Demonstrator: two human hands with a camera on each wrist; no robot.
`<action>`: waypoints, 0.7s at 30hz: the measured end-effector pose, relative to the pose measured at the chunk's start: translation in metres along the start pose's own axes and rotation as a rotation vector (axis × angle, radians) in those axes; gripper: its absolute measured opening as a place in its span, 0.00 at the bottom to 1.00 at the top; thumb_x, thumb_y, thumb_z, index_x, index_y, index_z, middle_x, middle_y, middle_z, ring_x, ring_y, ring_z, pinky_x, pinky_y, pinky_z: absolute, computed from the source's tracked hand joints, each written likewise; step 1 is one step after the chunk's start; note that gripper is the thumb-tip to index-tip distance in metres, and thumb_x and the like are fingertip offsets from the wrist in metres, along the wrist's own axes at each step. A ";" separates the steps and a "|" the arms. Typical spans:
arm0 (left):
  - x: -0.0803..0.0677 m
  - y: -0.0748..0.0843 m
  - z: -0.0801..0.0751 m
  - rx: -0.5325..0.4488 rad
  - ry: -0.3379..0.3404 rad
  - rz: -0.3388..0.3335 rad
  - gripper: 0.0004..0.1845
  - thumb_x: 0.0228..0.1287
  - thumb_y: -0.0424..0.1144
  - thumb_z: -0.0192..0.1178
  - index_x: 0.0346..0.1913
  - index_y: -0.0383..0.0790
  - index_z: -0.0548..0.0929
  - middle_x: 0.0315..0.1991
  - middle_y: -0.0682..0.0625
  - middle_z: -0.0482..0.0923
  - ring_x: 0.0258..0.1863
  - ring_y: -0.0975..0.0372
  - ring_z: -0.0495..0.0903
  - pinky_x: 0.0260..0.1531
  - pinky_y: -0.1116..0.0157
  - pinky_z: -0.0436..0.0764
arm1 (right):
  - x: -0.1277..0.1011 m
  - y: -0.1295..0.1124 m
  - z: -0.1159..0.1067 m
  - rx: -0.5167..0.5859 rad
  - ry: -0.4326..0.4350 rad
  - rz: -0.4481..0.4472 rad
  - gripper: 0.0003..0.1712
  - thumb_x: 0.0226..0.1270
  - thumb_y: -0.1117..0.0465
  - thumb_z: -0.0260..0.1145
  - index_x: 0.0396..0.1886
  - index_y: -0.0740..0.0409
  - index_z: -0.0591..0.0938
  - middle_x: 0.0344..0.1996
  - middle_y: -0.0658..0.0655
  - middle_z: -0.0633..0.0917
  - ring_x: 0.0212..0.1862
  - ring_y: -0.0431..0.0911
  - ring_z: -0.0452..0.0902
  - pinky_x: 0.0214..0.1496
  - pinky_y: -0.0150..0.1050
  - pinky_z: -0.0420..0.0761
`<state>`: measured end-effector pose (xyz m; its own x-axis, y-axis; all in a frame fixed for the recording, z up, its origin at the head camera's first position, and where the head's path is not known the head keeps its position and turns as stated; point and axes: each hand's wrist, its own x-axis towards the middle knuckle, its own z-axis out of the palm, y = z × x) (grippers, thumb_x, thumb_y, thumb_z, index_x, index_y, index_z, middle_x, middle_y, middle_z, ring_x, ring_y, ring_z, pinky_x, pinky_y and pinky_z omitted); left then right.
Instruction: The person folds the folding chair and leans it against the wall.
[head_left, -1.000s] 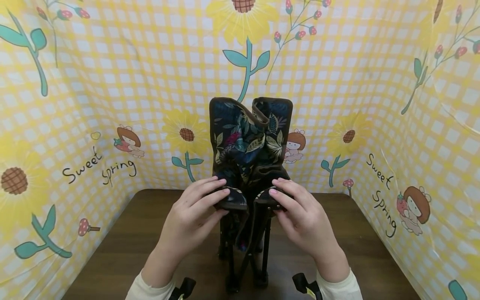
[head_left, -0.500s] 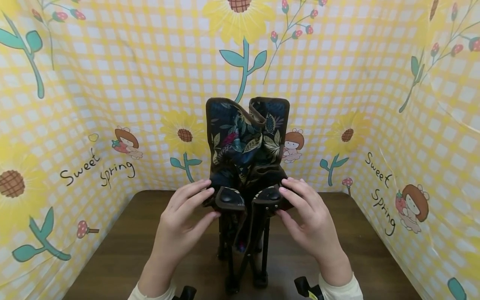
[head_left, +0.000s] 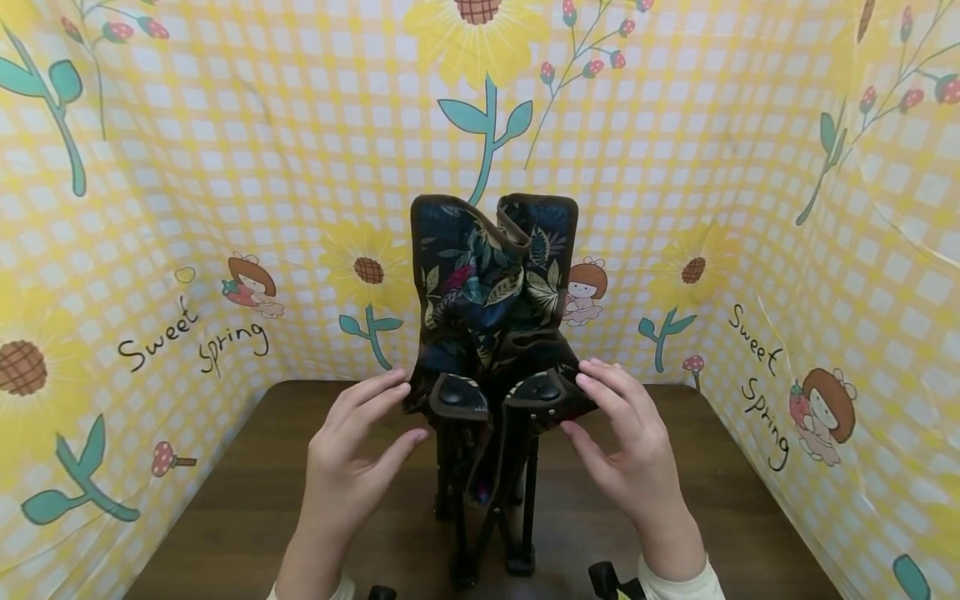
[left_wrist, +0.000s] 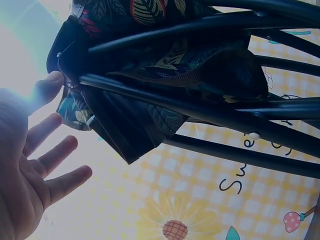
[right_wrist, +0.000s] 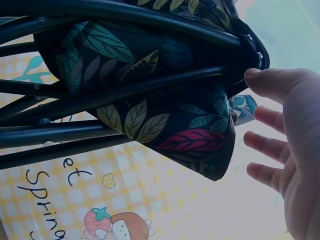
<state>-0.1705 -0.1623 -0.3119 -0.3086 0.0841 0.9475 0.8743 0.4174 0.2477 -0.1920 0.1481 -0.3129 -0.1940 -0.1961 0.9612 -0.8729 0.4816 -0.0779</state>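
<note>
A folded camp chair [head_left: 491, 275] with dark leaf-print fabric and black legs [head_left: 487, 517] stands upright on the brown table [head_left: 262, 500]. My left hand [head_left: 375, 417] hovers at its left front corner with fingers straight and spread, holding nothing. My right hand [head_left: 607, 412] mirrors it at the right front corner, also open. The left wrist view shows the left hand [left_wrist: 35, 165] splayed, its thumb right by the corner of the chair [left_wrist: 165, 60]. In the right wrist view the right hand [right_wrist: 285, 145] has its thumb close to the corner of the chair [right_wrist: 150, 85]; contact cannot be told.
A yellow checked backdrop [head_left: 225, 208] printed with sunflowers closes in the table on the left, back and right. The chair stands near the table's middle, with bare tabletop on both sides. A black wrist mount [head_left: 611, 577] shows at the bottom edge.
Both hands have let go of the chair's front corners and drawn outward and back, fingers now spread. The chair stands as before.
</note>
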 end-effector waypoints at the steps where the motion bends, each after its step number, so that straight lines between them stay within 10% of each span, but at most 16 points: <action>1: -0.001 0.000 0.000 -0.003 0.008 -0.002 0.24 0.66 0.47 0.70 0.55 0.30 0.85 0.56 0.35 0.82 0.59 0.51 0.79 0.63 0.71 0.75 | -0.001 0.000 0.000 0.005 0.004 0.007 0.26 0.73 0.52 0.69 0.56 0.70 0.82 0.56 0.70 0.83 0.61 0.61 0.78 0.76 0.47 0.69; 21: -0.017 0.009 -0.003 -0.048 0.035 -0.099 0.23 0.59 0.35 0.76 0.54 0.25 0.84 0.54 0.32 0.82 0.60 0.56 0.80 0.64 0.71 0.75 | -0.016 0.003 -0.003 0.063 0.057 0.073 0.31 0.72 0.52 0.70 0.58 0.76 0.77 0.56 0.71 0.81 0.63 0.54 0.77 0.71 0.35 0.73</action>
<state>-0.1563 -0.1622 -0.3254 -0.3815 0.0127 0.9243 0.8576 0.3779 0.3488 -0.1902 0.1557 -0.3281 -0.2342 -0.1128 0.9656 -0.8839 0.4382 -0.1632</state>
